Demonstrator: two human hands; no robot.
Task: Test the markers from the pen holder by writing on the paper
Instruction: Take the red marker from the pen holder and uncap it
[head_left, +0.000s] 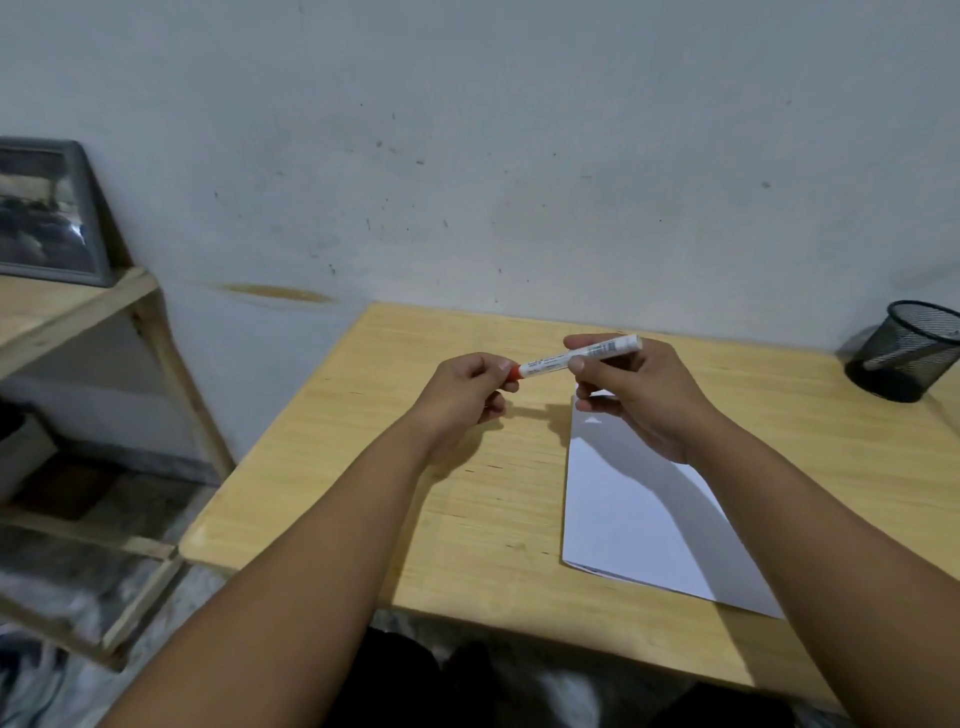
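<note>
I hold a white marker (566, 357) with a red cap level above the wooden desk (457, 519). My right hand (639, 395) grips the white barrel. My left hand (467, 389) pinches the red cap (515, 371) at the marker's left end. White paper (634, 519) lies on the desk below and to the right, partly under my right forearm. A black mesh pen holder (906, 351) stands at the desk's far right corner, with one marker leaning inside it.
A wooden shelf (78, 317) stands to the left of the desk with a grey picture frame (47, 213) on top. A grey wall runs behind the desk. Stone floor shows below the shelf.
</note>
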